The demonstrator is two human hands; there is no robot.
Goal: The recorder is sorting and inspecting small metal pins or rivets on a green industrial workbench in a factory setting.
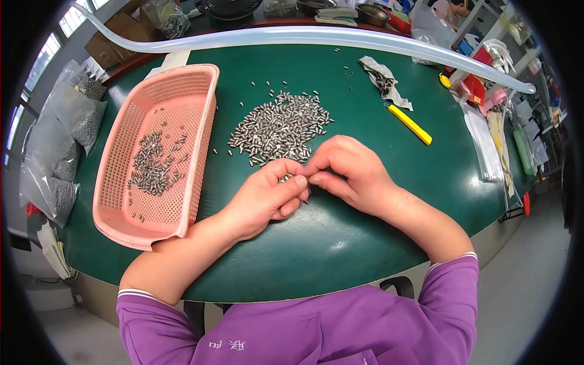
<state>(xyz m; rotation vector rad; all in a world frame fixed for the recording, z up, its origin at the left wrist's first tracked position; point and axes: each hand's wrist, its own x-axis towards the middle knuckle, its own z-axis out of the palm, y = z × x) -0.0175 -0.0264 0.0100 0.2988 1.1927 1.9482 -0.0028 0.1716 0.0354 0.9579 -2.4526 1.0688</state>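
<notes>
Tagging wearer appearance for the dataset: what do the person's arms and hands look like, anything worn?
Both hands, left hand and right hand, are bare: no gloves, rings or watch visible. Forearms are bare too. Purple sleeves are pushed up toward the elbows, with thin white-striped cuffs. The purple top has small white markings at the chest.

Two bare hands, the left hand (pixel 264 198) and the right hand (pixel 347 170), one pink perforated basket (pixel 201 109), one yellow utility knife (pixel 409 123), one long translucent hose (pixel 316 35), and two heaps of small metal pins (pixel 281 126), too many to count.
</notes>
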